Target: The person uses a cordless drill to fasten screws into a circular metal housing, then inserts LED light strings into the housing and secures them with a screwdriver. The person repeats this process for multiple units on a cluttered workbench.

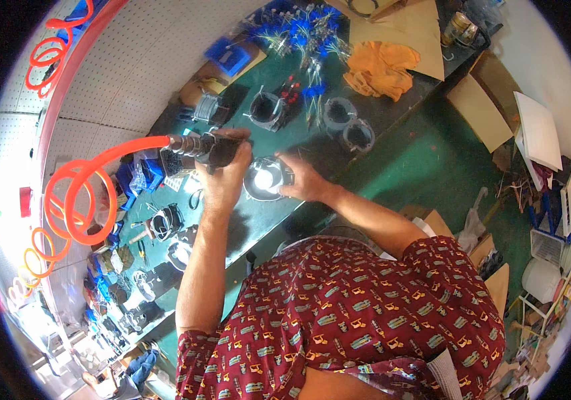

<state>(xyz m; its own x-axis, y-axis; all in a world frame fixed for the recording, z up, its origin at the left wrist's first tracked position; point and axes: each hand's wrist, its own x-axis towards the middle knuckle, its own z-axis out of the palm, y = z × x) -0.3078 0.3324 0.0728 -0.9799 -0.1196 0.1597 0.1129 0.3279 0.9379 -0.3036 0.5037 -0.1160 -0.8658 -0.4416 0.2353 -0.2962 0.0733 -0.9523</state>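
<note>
Here the round metal housing (pixel 265 179) gleams bright, its rim dark grey.

An orange cloth (pixel 380 68) lies on the green worktop (pixel 312 143). Just left of the cloth is a heap of blue-capped parts (pixel 302 33), just right of it a cardboard sheet (pixel 409 30). Two grey round housings (pixel 349 123) sit below the cloth.

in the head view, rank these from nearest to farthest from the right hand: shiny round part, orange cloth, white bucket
1. The shiny round part: directly under the right hand, which touches its right edge on the green bench.
2. The orange cloth: farther up the bench, above and to the right of the hand.
3. The white bucket: farthest, on the floor at the far right.
</note>
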